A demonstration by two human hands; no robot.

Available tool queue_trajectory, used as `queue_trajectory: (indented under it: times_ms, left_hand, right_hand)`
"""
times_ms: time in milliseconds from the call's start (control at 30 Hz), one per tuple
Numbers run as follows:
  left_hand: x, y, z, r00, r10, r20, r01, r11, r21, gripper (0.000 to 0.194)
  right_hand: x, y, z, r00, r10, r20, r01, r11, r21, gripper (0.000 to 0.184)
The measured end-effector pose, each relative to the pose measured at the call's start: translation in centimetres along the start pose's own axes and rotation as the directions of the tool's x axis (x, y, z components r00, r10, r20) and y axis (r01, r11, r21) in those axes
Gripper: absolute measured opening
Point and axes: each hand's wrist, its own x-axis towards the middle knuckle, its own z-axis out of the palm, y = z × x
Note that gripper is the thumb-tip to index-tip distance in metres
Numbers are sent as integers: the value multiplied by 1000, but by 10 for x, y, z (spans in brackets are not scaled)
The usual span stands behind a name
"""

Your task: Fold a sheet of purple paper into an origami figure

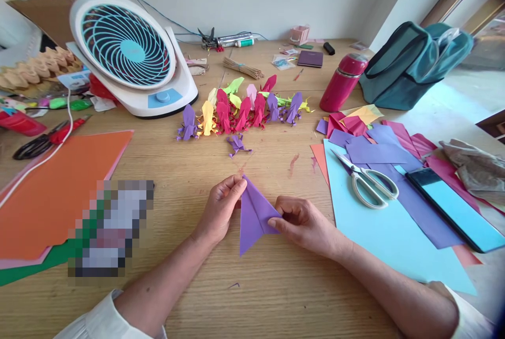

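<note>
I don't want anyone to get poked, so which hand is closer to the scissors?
Right. The right hand is left of the scissors, a little nearer the person, pinching the folded paper. The left hand is farther left, at the paper's top corner.

A white fan (133,51) stands left of a pink bottle (341,84) and teal bag (406,73).

Both hands (220,207) (306,223) in thumb-and-finger pinches

- Left hand (223,205) pinching the top tip of a folded purple paper (256,218)
- Right hand (302,223) holding its right corner
- 1 purple figure (237,143) before a colourful cluster (243,111)
- Scissors (358,170) on a blue sheet (379,239)
- Fan (132,51) over there, left
</note>
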Motion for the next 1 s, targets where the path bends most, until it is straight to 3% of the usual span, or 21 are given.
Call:
queue_trajectory:
  times_ms: [167, 433, 767, 1000]
  left_hand:
    - [0, -1, -1, 991, 23, 128, -33, 997, 77, 39]
    - [-1, 0, -2, 985, 29, 168, -47, 993, 104, 36]
    - [-1, 0, -6, 973, 7, 229, -22, 998, 65, 33]
    - [-1, -1, -7, 964, 9, 264, 15, 996, -90, 27]
  right_hand:
    - [4, 0, -1, 994, 66, -86, -43, 968, 248, 44]
    - [6, 2, 0, 988, 86, -129, -50, 964, 263, 47]
    - [4, 10, 3, 984, 27, -175, -7, 993, 116, 42]
    - [3, 6, 1, 993, -64, -100, 61, 998, -34, 39]
